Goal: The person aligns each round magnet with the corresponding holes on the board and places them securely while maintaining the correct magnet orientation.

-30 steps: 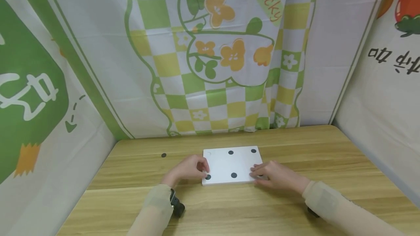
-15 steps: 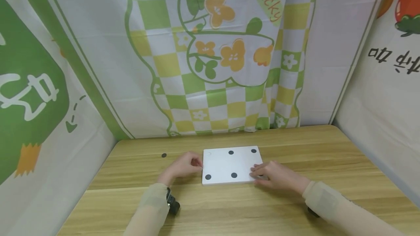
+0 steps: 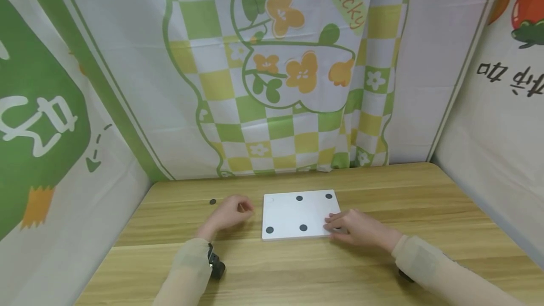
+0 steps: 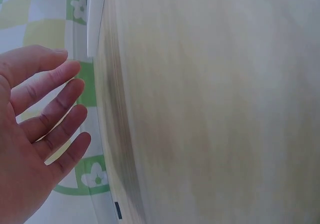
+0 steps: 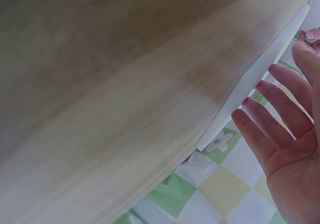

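A flat white board [image 3: 284,214] lies on the wooden table, bearing several round black discs, among them a front-left disc [image 3: 269,230] and a front-middle disc [image 3: 303,227]. Its back-left corner shows only a faint round mark [image 3: 272,199]. My right hand [image 3: 357,228] rests on the board's front-right corner, hiding most of that part; in the right wrist view its fingers [image 5: 280,104] extend to the white surface. Left of the board hovers my left hand [image 3: 229,211], its fingers loosely bent around nothing. Just beyond it a loose black disc [image 3: 213,201] lies on the table.
The wooden table [image 3: 310,273] ends at a patterned cloth backdrop [image 3: 293,122], with printed cloth walls on both sides. Each wrist wears a band, and a small black camera [image 3: 217,266] shows on the left one.
My left hand has drawn back from the board's front-left disc, leftward and a little away, toward the loose disc. My right hand and the board have stayed in place.
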The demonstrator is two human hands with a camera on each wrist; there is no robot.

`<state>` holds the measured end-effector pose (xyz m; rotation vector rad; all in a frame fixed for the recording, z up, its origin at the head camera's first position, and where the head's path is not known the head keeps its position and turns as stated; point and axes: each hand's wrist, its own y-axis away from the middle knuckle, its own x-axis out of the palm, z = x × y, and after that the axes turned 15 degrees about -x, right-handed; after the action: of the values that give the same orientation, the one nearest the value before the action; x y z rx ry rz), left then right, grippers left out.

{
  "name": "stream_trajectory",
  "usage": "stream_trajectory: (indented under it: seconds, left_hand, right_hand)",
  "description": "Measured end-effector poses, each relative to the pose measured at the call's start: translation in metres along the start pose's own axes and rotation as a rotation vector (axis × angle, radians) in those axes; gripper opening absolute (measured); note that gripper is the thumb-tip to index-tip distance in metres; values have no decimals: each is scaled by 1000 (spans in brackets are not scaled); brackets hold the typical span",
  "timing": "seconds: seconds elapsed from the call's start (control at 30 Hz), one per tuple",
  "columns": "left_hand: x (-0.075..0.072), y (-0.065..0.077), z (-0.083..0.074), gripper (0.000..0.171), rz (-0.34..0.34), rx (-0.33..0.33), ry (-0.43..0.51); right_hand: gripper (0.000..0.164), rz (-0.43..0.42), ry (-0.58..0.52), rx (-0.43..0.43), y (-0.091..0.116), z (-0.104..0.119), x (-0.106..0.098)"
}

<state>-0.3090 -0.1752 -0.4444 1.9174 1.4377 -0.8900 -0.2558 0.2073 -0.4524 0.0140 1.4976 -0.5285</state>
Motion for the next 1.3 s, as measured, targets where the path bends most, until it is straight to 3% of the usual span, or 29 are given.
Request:
stream_trajectory:
  seconds: [0.23, 0.47, 0.87, 1.3]
  left_hand:
    - [-5, 0, 8, 12, -52, 15, -20]
    - [-10, 1, 16, 15, -96, -31, -60]
    - [-14, -2, 33, 16, -162, 11, -97]
    - [-21, 1, 39, 24, -189, -9, -144]
  right_hand:
    - [26, 4, 3, 3, 0, 0, 0]
    - [27, 6, -7, 8, 0, 2, -2]
    - [27, 16, 6, 11, 0, 1, -2]
    - [27, 8, -14, 21, 1, 1, -1]
